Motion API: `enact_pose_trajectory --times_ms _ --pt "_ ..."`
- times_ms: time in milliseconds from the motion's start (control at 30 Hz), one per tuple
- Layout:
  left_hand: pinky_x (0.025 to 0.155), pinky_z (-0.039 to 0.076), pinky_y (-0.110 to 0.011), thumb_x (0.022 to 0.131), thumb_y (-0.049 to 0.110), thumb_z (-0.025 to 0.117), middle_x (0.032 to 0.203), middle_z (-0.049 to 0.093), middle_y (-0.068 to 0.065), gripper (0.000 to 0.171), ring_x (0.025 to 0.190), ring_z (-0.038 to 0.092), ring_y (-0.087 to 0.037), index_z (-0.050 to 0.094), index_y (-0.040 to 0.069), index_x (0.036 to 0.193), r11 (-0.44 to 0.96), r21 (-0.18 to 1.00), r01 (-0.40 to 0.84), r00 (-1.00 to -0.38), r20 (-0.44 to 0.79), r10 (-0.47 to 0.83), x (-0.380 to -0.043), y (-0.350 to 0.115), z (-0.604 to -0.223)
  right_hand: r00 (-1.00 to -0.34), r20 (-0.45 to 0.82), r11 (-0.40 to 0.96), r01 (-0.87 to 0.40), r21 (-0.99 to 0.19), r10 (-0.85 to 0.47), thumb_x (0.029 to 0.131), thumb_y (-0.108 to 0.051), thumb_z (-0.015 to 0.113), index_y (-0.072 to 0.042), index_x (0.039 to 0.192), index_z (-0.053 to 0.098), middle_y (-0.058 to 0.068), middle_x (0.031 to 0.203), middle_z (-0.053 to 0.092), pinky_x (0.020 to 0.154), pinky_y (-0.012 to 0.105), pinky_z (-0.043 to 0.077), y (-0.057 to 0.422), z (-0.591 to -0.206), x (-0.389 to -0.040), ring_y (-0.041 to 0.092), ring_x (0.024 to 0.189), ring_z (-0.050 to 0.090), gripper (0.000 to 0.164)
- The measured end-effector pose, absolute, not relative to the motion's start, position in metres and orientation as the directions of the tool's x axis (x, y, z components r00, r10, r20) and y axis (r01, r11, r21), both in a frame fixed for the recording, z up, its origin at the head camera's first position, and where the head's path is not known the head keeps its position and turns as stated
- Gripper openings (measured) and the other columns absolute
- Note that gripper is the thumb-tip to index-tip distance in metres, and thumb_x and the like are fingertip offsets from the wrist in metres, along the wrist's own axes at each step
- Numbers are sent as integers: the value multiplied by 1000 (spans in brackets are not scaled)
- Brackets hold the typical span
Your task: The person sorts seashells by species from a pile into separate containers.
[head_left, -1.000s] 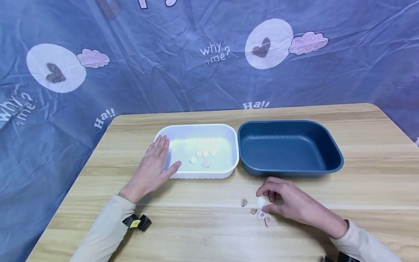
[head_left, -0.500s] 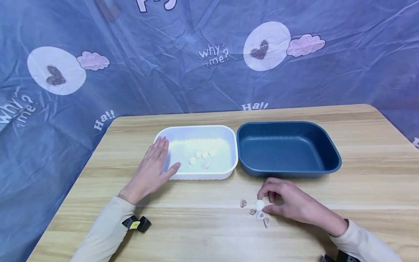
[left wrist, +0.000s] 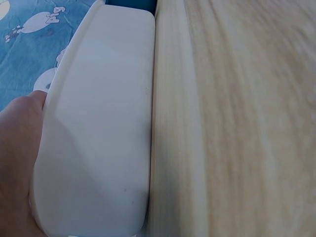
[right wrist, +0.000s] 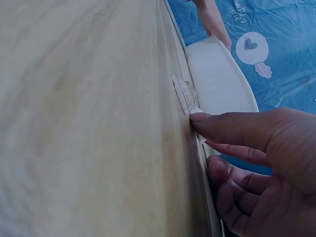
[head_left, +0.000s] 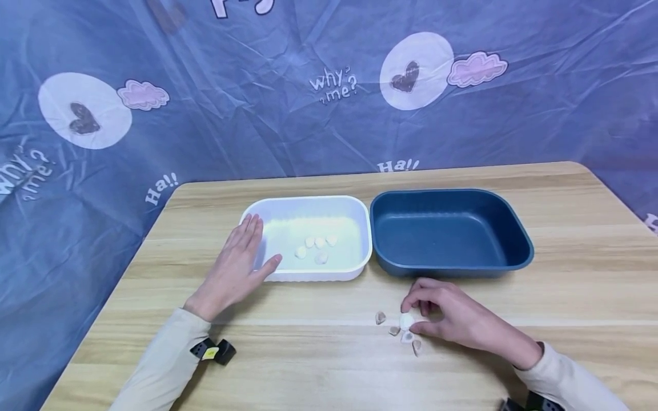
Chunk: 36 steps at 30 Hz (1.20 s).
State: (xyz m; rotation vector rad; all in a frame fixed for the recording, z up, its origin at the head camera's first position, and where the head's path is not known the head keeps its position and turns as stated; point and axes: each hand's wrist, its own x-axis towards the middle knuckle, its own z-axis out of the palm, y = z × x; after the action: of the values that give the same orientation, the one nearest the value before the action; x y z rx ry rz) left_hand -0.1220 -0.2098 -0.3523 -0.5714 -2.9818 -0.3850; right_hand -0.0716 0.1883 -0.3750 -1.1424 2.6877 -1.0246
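Note:
Near the front of the blue basin, my right hand [head_left: 452, 314] pinches a white seashell [head_left: 406, 321] between thumb and forefinger, low over the wood. Several smaller shells lie around it, including a brownish one [head_left: 380, 317] to the left and another [head_left: 416, 347] in front. The right wrist view shows a ribbed shell [right wrist: 185, 94] just beyond the thumb, which partly hides the pinched one. My left hand [head_left: 233, 265] rests with straight fingers over the left end of the white basin [head_left: 344, 220]. Inside that basin lie several pale shells [head_left: 321, 258].
To the right of the white basin, right against it, stands a dark blue basin [head_left: 437, 240] with nothing in it. Both are on a wooden table [head_left: 308, 354]. Behind the table's far edge hangs a blue printed cloth [head_left: 288, 114].
The right thumb and forefinger have closed on the white shell and shifted it very slightly. The left hand stays on the white basin; the head view has tilted a little.

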Motion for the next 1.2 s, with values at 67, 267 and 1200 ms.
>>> enact_pose_trajectory --times_ms 67,267,1200 --pt "120 4 -44 99 53 40 159 7 -22 85 147 2 -32 11 -9 150 898 234 373 -927 124 353 -121 -210 -352 -723 210 501 -629 -594 -658 73 -12 83 -23 93 67 -16 86 52 62 17 44 188 -375 -71 -2 72 48 28" --pt "120 4 -44 99 53 39 159 7 -22 85 147 2 -33 11 -9 150 899 238 367 -930 119 348 -120 -210 -353 -721 216 494 -631 -598 -659 73 -11 83 -23 92 65 -16 84 50 63 18 44 188 -376 -71 -1 74 47 29" --pt "120 4 -45 99 52 40 159 7 -22 84 147 3 -33 11 -9 150 899 225 375 -926 132 354 -124 -209 -349 -734 255 488 -629 -605 -630 77 -15 82 -25 94 67 -14 98 64 80 16 48 183 -369 -70 5 89 59 25"
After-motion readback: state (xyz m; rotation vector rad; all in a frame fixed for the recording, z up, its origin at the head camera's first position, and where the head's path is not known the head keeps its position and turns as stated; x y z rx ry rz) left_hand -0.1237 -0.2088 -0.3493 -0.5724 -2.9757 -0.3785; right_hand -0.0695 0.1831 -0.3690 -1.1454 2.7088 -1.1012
